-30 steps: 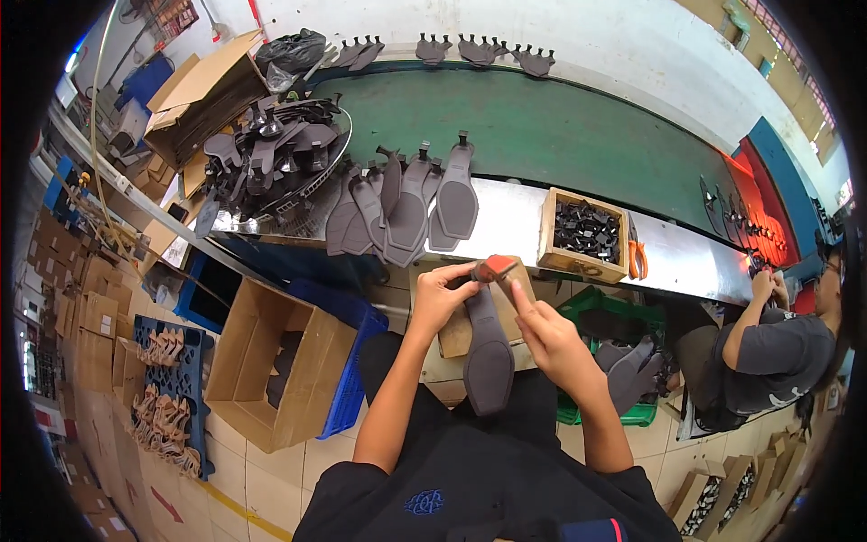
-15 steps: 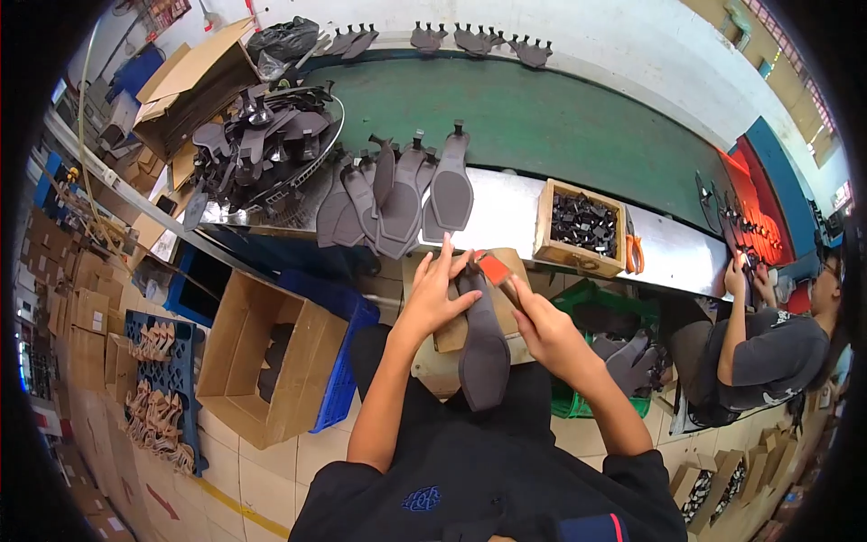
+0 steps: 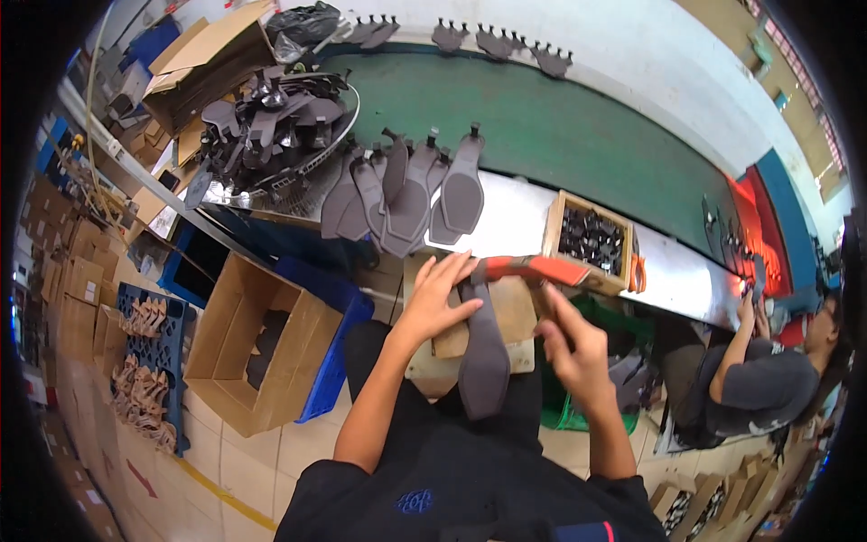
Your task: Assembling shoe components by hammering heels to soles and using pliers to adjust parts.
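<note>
A dark grey shoe sole (image 3: 485, 366) with a square toe lies lengthwise before me, its toe end toward my body and its heel end over a wooden block (image 3: 517, 316). My left hand (image 3: 435, 305) grips the heel end, fingers and thumb around it; what lies under the fingers is hidden. My right hand (image 3: 578, 348) is closed on the handle of a hammer with an orange-red head (image 3: 553, 268). Motion blurs the head, which reaches from beside the left fingertips toward the bench; whether it touches the heel I cannot tell.
Several heeled soles (image 3: 411, 203) lie on the metal bench edge, with a heaped basket (image 3: 354, 122) behind. A wooden box (image 3: 549, 226) of small black parts stands right, pliers (image 3: 638, 274) beside it. A green belt (image 3: 542, 108) runs behind; a co-worker (image 3: 768, 375) sits right. Cartons (image 3: 217, 397) flank me.
My right hand has moved right and slightly down, and the hammer head has swung away to the right. My left hand keeps its hold on the sole. The whole view has shifted a little.
</note>
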{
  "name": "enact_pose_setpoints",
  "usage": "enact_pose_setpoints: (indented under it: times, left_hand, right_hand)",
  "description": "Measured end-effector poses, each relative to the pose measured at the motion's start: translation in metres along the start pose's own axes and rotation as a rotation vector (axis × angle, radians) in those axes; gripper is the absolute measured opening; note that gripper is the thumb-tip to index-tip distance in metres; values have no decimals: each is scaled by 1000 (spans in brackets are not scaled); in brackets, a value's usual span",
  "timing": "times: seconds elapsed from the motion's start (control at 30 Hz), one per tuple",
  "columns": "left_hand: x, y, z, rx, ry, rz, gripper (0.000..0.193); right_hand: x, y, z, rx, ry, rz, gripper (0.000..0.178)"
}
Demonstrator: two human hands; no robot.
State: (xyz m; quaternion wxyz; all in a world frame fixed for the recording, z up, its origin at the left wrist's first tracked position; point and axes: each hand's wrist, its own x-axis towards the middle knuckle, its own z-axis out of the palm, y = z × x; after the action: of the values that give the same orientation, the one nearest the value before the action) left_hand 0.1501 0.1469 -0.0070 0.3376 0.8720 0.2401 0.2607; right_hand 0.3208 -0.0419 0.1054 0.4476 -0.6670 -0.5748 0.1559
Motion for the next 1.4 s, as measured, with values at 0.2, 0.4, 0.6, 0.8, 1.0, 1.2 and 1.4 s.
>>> enact_pose_setpoints:
  times: [0.2, 0.4, 0.6, 0.8, 1.0, 1.2, 1.4]
  left_hand:
    - [-7, 28, 4, 22, 185, 79, 27]
    - [-39, 110, -37, -624, -162, 59, 20]
    - [-43, 145, -49, -634, -256, -72, 19]
    - [-44, 174, -52, -899, -295, -384, 26]
    - [-47, 173, -42, -878, -387, -433, 27]
    - [-50, 179, -26, -1263, -646, -452, 32]
    - [-52, 191, -30, -1390, -767, -519, 30]
  right_hand:
    - [-10, 14, 0, -63, 126, 92, 43]
    - [-9, 49, 20, -273, 104, -207, 42]
    - [5, 61, 15, -495, -46, -407, 24]
    - [16, 128, -96, -634, 735, 65, 25]
    - [-12, 15, -55, 475, -31, 114, 56]
    - [-43, 3, -4, 1017, -327, 172, 54]
    - [-51, -10, -2, 1079, -295, 175, 55]
